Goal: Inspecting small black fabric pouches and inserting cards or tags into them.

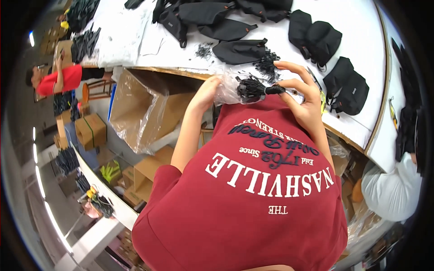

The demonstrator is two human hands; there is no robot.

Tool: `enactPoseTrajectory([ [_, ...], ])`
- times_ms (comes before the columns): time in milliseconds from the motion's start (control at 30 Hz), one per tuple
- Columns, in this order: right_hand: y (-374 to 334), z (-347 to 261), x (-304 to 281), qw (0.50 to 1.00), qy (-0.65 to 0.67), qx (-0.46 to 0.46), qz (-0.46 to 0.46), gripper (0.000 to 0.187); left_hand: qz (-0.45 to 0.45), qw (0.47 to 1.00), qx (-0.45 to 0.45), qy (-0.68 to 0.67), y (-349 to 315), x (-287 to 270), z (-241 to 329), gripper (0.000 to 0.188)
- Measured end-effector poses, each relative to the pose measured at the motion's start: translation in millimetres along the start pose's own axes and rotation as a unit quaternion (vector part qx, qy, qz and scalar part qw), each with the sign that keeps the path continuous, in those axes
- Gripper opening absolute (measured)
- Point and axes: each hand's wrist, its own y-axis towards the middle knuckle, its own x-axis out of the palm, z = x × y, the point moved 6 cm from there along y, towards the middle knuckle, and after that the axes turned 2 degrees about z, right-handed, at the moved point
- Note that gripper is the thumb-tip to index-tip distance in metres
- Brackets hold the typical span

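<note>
At the near edge of the white table (181, 58), my left hand (206, 93) is closed on a crumpled clear plastic bag (227, 91). My right hand (304, 92) pinches the gathered end of a bundle of black cords (251, 88) between thumb and finger, its other fingers raised. The loose ends of the bundle lie against or inside the bag; which of the two I cannot tell. Just beyond, a second bunch of black cords (267, 66) rests by a black bag (238, 51). A scatter of small black pieces (204, 50) lies to its left.
Several black bags (202, 13) cover the far part of the table, with more black backpacks (347, 86) at the right. An open carton with a plastic liner (142, 106) stands below the table at left. Other people are nearby, one in a red shirt (63, 80) at far left.
</note>
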Motion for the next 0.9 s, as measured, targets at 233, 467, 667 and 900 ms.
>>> enactPoseTrajectory([
  [233, 6, 30, 5, 0.991, 0.013, 0.092, 0.094, 0.01, -0.154, 0.971, 0.178, 0.031, -15, 43, 2, 0.027],
  [467, 2, 50, 11, 0.941, 0.23, 0.194, 0.157, 0.013, -0.242, 0.943, 0.125, 0.19, 4, 87, 17, 0.032],
  [667, -5, 62, -12, 0.878, 0.406, 0.165, 0.195, 0.034, -0.211, 0.92, 0.303, 0.131, 1, 120, 70, 0.027],
  [900, -32, 75, -53, 0.709, 0.666, 0.075, 0.22, 0.031, -0.116, 0.958, 0.233, 0.119, 15, 53, 47, 0.037],
])
